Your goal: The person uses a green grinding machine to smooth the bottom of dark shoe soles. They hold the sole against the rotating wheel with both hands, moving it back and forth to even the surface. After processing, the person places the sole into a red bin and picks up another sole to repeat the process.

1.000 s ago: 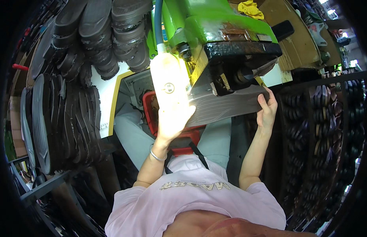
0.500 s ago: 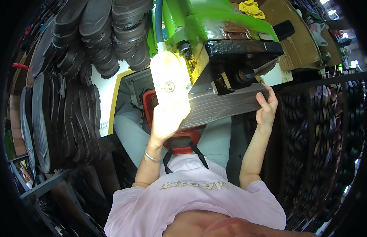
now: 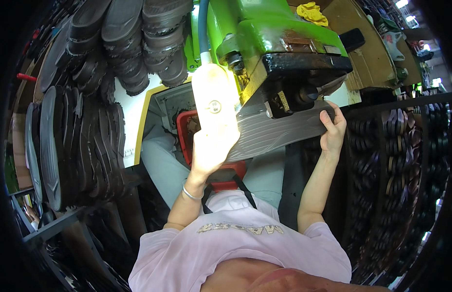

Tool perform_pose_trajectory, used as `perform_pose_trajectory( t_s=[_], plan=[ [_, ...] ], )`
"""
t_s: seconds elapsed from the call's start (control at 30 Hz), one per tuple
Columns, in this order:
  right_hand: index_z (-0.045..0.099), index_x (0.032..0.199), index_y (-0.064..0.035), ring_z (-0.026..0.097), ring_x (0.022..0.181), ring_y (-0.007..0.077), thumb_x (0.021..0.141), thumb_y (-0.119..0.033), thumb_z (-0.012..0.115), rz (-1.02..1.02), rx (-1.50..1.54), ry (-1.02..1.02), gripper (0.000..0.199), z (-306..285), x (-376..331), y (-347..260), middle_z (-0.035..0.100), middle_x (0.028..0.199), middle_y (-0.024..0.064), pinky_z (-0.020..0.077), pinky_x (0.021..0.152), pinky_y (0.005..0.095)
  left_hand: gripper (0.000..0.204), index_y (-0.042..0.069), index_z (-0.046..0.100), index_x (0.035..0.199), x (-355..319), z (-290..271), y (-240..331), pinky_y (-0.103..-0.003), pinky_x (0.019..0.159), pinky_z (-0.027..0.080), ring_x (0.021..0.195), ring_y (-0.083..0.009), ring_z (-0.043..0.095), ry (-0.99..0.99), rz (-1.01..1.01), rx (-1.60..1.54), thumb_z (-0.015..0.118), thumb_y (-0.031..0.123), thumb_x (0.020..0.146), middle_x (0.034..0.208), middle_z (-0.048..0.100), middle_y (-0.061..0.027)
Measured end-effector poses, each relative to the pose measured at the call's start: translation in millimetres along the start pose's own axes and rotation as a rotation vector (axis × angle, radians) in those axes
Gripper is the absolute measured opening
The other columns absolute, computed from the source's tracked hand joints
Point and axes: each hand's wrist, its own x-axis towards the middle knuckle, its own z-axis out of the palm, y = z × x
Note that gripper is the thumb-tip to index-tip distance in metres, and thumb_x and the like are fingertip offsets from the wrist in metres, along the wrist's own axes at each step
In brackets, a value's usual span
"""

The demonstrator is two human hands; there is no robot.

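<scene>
A dark grey-brown shoe sole with fine wavy grooves is stretched between my two hands, under the black head of a green machine. My right hand grips the sole's right end, thumb on top and fingers round the far edge. At the other end, my left hand is closed on the sole, washed out by the glare of a bright work lamp; its fingers are hard to make out. Where the sole meets the machine's working part, the black head hides its far edge.
Stacked dark soles with ragged edges lie at the back left, with a row of upright soles nearer. A red container sits below my left hand. Cardboard boxes stand back right; racks of footwear line the right side.
The machine, lamp, sole and both hands all sit slightly farther right in the picture. Both hands keep their hold on the sole's ends.
</scene>
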Motion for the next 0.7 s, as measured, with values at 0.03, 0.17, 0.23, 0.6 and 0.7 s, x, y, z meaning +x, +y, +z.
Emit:
perform_pose_trajectory(
  t_s=[0.03, 0.17, 0.23, 0.6, 0.7],
  plan=[
    [0.058, 0.116, 0.0063, 0.062, 0.094, 0.0153, 0.083, -0.007, 0.074, -0.001, 0.004, 0.004, 0.038, -0.9, -1.2, -0.1, 0.065, 0.103, 0.0099, 0.0472, 0.088, 0.0272, 0.038, -0.001, 0.060, 0.112, 2.3, -1.4, 1.8, -0.028, 0.084, 0.050, 0.092, -0.0160, 0.062, -0.014, 0.046, 0.001, 0.077, 0.011, 0.080, 0.103, 0.064, -0.0099],
    [0.057, 0.115, 0.0064, 0.062, 0.094, 0.0154, 0.083, -0.007, 0.074, -0.001, 0.031, 0.049, 0.038, -9.5, 1.5, 0.7, 0.065, 0.104, 0.0100, 0.0471, 0.088, 0.0270, 0.037, -0.001, 0.061, 0.110, 5.1, 9.5, 14.4, -0.028, 0.085, 0.050, 0.093, -0.0166, 0.062, 0.027, -0.034, 0.077, 0.078, 0.011, 0.079, 0.102, 0.064, -0.0098],
    [0.057, 0.115, 0.0066, 0.062, 0.094, 0.0150, 0.084, -0.007, 0.073, -0.002, 0.040, 0.067, 0.038, -11.0, 4.0, -0.5, 0.065, 0.104, 0.0101, 0.0472, 0.088, 0.0266, 0.036, -0.001, 0.062, 0.110, 5.3, 14.9, 14.1, -0.028, 0.085, 0.050, 0.094, -0.0168, 0.062, 0.065, -0.004, 0.131, 0.077, 0.010, 0.079, 0.102, 0.064, -0.0100],
    [0.058, 0.112, 0.0050, 0.061, 0.089, 0.0120, 0.083, -0.008, 0.075, 0.001, 0.036, -0.020, 0.036, 18.3, -7.1, 3.1, 0.065, 0.099, 0.0072, 0.0470, 0.084, 0.0246, 0.040, -0.002, 0.058, 0.119, 0.0, -20.2, -1.7, -0.031, 0.091, 0.048, 0.100, -0.0186, 0.061, -0.039, -0.020, -0.231, 0.071, 0.001, 0.081, 0.111, 0.064, -0.0105],
    [0.057, 0.112, 0.0046, 0.060, 0.088, 0.0111, 0.082, -0.008, 0.075, -0.001, 0.043, -0.035, 0.037, 26.1, -14.5, 2.8, 0.065, 0.098, 0.0068, 0.0466, 0.083, 0.0237, 0.038, -0.002, 0.059, 0.119, 4.1, -29.9, 7.9, -0.031, 0.092, 0.047, 0.102, -0.0188, 0.060, -0.078, -0.036, -0.266, 0.069, 0.000, 0.082, 0.112, 0.064, -0.0098]
  ],
)
